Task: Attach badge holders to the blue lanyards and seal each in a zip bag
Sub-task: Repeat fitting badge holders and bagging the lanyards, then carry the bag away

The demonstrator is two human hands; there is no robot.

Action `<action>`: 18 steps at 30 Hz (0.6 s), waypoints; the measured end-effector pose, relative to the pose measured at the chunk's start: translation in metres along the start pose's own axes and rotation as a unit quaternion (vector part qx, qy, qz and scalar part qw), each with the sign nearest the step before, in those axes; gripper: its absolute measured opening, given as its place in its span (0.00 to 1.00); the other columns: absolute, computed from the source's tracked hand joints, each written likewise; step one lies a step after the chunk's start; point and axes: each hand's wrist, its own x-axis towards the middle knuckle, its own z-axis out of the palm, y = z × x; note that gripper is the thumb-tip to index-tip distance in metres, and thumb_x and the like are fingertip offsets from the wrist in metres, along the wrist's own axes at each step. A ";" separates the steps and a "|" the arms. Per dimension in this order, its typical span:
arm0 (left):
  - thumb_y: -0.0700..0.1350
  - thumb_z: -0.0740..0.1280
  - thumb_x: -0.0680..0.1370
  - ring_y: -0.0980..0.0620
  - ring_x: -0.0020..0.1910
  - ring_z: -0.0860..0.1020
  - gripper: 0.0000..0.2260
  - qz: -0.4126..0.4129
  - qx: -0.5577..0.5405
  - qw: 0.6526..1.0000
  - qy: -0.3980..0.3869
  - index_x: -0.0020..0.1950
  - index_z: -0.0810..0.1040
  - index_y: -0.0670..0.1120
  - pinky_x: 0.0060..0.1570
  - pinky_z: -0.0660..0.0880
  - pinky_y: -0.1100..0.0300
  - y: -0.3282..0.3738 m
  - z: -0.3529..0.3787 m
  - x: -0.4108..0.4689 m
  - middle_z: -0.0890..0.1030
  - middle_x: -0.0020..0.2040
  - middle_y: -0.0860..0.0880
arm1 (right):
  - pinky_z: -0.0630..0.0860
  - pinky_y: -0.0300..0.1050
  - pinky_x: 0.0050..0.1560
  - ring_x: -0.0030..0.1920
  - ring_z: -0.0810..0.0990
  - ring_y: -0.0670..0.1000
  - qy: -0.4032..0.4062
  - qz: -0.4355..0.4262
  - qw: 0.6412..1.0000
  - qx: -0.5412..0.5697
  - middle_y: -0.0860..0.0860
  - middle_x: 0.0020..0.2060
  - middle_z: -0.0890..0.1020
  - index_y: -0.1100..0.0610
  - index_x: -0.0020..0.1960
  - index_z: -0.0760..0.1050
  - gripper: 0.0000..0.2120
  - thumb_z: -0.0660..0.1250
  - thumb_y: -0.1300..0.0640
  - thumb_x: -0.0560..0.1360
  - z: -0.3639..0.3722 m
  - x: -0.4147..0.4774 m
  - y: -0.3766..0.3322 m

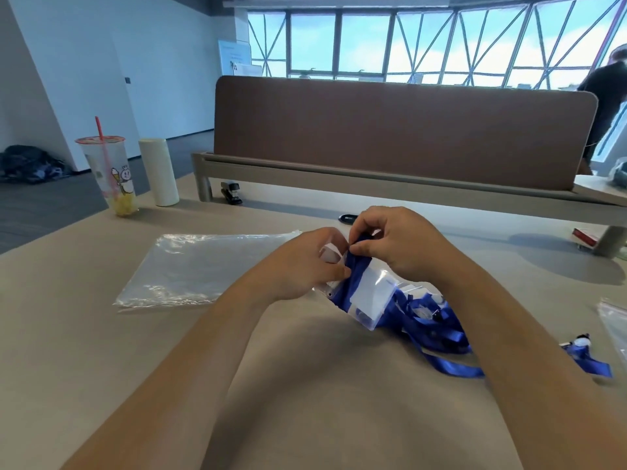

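Mid-surface, both hands work together on one piece. Left hand [305, 262]: fingers curled, thumb + forefinger pinching the top edge of a clear badge holder [369, 295] w/ white insert. It could be a small bag instead; can't tell for sure. Right hand [397, 242]: fingers curled, tips pinching the upper end of a blue lanyard [353, 276], right against the left hand's pinch. Clip itself is hidden btwn the fingers.

Handling, as a guess: the holder is light, thin, flexible plastic, slick, and creases easily, so grip it at the top edge by the slot, not mid-panel. The lanyard is soft, limp ribbon w/ no stiffness, so hold it close to the clip end or it flops.

Orientation: the holder's long axis runs far-to-near, slanting toward the near right corner, top end at the fingers, bottom corner low by the surface. The strap runs along its left side, same axis, and trails into the lanyard pile [431, 323] toward the right edge.

A large empty zip bag [203, 266] lies flat toward the left edge, long axis left-right.
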 end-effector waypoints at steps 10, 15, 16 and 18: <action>0.41 0.69 0.79 0.52 0.45 0.83 0.08 -0.008 -0.091 0.996 -0.014 0.54 0.76 0.53 0.41 0.82 0.62 0.001 -0.001 0.000 0.84 0.49 0.53 | 0.80 0.35 0.37 0.41 0.83 0.48 0.006 0.051 0.991 0.125 0.49 0.42 0.83 0.54 0.48 0.76 0.02 0.67 0.60 0.78 0.000 0.002 0.012; 0.40 0.68 0.79 0.59 0.38 0.83 0.08 -0.013 -0.103 0.995 -0.002 0.52 0.76 0.54 0.34 0.78 0.67 0.003 -0.006 -0.002 0.84 0.42 0.56 | 0.81 0.36 0.37 0.40 0.83 0.49 0.008 0.056 0.988 0.142 0.51 0.42 0.84 0.56 0.49 0.76 0.01 0.67 0.59 0.78 0.001 0.002 0.012; 0.41 0.68 0.79 0.60 0.37 0.83 0.08 -0.017 -0.101 0.995 0.001 0.51 0.76 0.54 0.34 0.79 0.67 0.004 -0.007 -0.002 0.84 0.41 0.56 | 0.82 0.39 0.39 0.40 0.83 0.50 0.013 0.051 0.988 0.145 0.51 0.41 0.84 0.56 0.49 0.76 0.01 0.68 0.59 0.78 0.002 0.003 0.012; 0.42 0.66 0.80 0.57 0.37 0.83 0.06 -0.027 -0.114 0.993 0.011 0.51 0.75 0.55 0.34 0.78 0.67 0.006 -0.006 -0.001 0.83 0.43 0.55 | 0.83 0.44 0.41 0.38 0.82 0.51 0.030 0.042 0.986 0.159 0.51 0.39 0.84 0.56 0.47 0.76 0.02 0.68 0.60 0.78 0.006 0.003 0.013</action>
